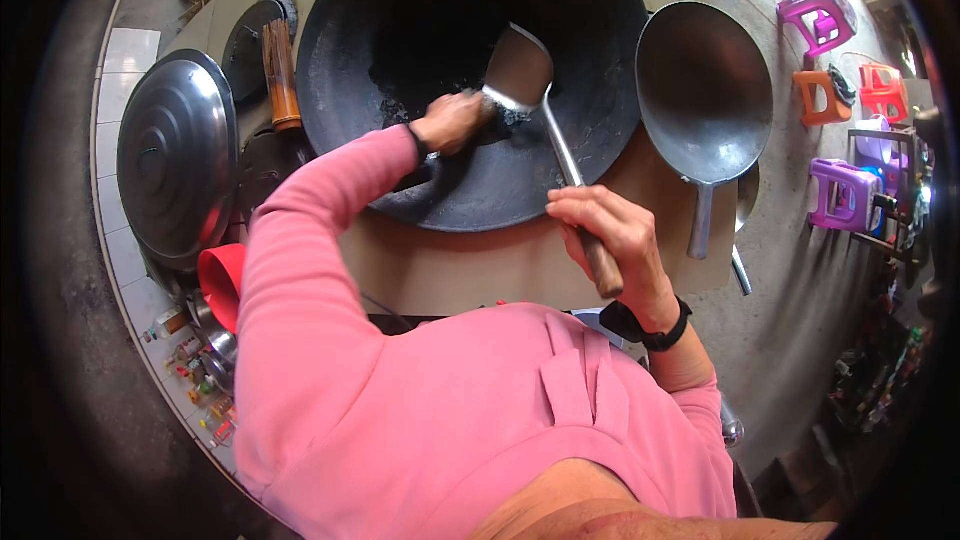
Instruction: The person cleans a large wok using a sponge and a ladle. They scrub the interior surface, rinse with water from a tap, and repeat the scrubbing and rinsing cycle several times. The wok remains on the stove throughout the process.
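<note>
A big black wok (600,112) is set into the stove top in front of me. My right hand (615,232) grips the wooden end of a metal wok spatula (521,67), whose wide blade is tilted over the wok. Close against the blade's lower left edge is my left hand (454,122), its fingers blurred and partly hidden. Greyish wet-looking material (514,117) shows just under the blade's edge; whether my left hand holds it is unclear. Dark wet patches mark the wok's inner wall.
A large metal ladle (705,97) rests at the wok's right rim. On the left are a domed metal lid (176,157), a bamboo brush (281,82) and a red plastic container (221,285). Bottles (166,324) line the tiled ledge. Plastic stools (844,195) stand on the floor at right.
</note>
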Demonstrator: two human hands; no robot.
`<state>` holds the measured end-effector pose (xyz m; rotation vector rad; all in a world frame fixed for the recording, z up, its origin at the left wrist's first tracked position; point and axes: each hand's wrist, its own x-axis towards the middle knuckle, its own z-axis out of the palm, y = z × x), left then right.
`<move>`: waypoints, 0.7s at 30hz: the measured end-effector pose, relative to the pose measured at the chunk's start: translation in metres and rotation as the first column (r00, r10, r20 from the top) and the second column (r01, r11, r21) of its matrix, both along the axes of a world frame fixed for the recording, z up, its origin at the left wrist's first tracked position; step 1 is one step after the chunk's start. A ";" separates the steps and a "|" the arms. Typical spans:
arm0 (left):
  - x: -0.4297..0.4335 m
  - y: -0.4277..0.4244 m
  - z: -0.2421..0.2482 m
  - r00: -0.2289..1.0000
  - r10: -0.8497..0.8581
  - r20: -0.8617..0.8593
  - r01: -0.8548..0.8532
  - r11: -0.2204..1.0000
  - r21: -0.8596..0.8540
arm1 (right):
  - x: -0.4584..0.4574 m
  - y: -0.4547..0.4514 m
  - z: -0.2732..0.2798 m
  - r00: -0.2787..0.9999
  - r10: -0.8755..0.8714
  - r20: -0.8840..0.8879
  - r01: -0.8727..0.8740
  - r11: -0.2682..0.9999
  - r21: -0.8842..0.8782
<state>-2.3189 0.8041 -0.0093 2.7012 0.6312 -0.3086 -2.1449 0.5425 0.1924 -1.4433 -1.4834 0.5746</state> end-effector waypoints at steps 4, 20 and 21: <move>0.082 0.044 -0.044 0.996 0.070 0.054 -0.077 0.987 0.141 | 0.009 0.005 0.007 0.983 0.004 0.182 -0.013 0.999 0.047; 0.069 0.077 -0.046 0.939 0.199 0.279 -0.262 0.942 0.210 | 0.023 0.011 0.005 0.953 0.062 0.298 -0.136 0.963 0.232; 0.088 0.091 -0.046 0.935 0.239 0.262 -0.295 0.935 0.198 | 0.023 0.010 0.006 0.950 0.064 0.305 -0.140 0.962 0.235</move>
